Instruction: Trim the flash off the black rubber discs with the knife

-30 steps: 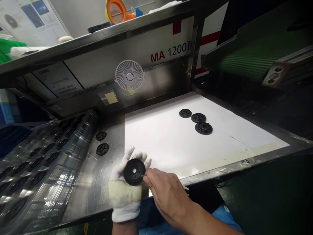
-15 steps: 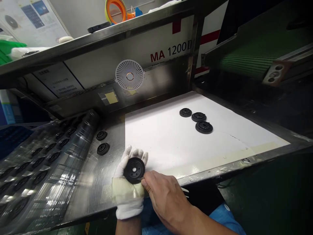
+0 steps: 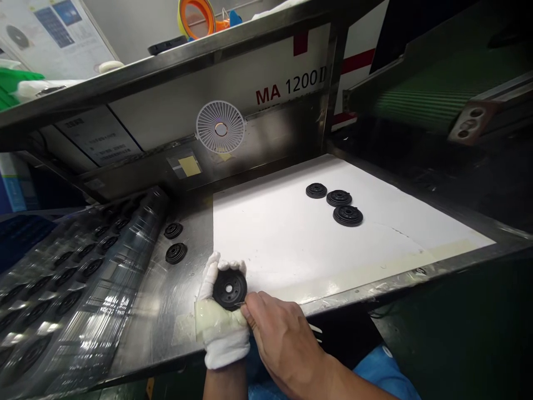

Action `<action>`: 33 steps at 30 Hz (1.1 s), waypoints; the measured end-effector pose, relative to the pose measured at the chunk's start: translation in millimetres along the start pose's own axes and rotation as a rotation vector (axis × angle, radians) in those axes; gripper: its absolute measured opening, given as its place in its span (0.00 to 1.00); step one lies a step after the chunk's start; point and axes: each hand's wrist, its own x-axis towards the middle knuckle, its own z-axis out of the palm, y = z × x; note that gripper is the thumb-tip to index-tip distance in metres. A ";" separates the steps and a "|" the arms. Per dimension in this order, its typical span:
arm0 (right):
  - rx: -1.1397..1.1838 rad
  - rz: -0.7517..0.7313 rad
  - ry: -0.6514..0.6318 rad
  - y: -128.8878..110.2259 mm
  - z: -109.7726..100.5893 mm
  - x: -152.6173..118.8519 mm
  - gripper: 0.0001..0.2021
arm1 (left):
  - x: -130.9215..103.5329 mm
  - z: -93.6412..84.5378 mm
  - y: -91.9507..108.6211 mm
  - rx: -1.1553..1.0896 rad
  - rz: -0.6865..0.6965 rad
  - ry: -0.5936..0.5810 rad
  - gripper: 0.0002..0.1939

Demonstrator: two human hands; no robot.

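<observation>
My left hand [image 3: 220,322], in a white glove with a pale yellowish wrap over the palm, has its fingers curled round a black ridged disc [image 3: 224,288] with a hole at its centre. The disc lies face up, tilted towards me. My right hand [image 3: 283,325] is bare and pinches a thin tool [image 3: 238,304] at the disc's lower right rim. Only the tool's fine tip shows, so its kind is unclear. Two similar black discs [image 3: 176,253] lie on the metal table left of the white sheet.
A white sheet [image 3: 283,244] covers much of the metal table [image 3: 141,328], with three black parts [image 3: 348,215] on it. Clear plastic trays [image 3: 100,300] of similar parts stand at left. A white fan [image 3: 221,127] stands behind, below a metal shelf [image 3: 250,33] holding orange tape [image 3: 204,19].
My left hand has turned slightly and shifted a little to the right, its fingers curling more over the disc. My right hand stays at the rim almost unmoved.
</observation>
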 end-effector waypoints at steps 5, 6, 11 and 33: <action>0.041 0.000 0.011 8.2 -4.8 2.3 0.10 | -7.7 -0.8 5.8 0.071 -0.181 -0.082 0.21; 0.039 0.016 0.016 10.3 -5.9 2.9 0.10 | -8.5 -0.5 6.6 0.068 -0.194 -0.094 0.22; -0.007 0.065 0.030 12.2 -5.0 1.9 0.10 | -2.9 0.7 3.2 0.040 -0.115 -0.054 0.12; -0.009 0.058 0.023 2.3 1.2 -3.5 0.09 | 5.3 -7.1 -8.2 0.294 0.180 -0.031 0.16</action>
